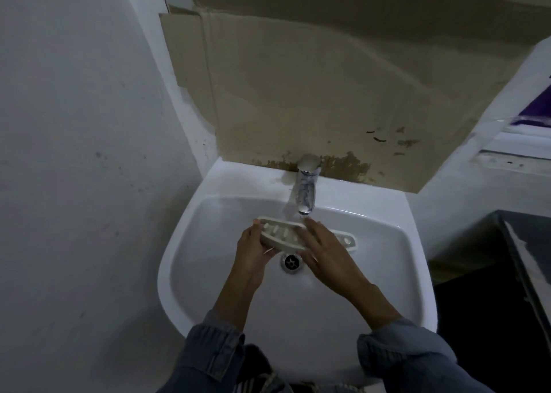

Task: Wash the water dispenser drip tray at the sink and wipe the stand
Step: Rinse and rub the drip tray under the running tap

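Note:
A long white slotted drip tray [280, 233] is held over the bowl of the white sink [190, 273], just under the chrome tap [305, 184], from which water runs. My left hand [253, 249] grips the tray's left end from below. Laid flat across the tray's middle, my right hand [325, 249] has its fingers stretched toward the tap's stream. The tray's right end [347, 239] sticks out past that hand. The drain [291, 262] lies right below the tray.
Stained cardboard [313, 94] covers the wall behind the tap. A white wall [74, 154] stands close on the left. A dark counter edge [527, 258] sits to the right of the sink, with a window ledge [512, 160] above it.

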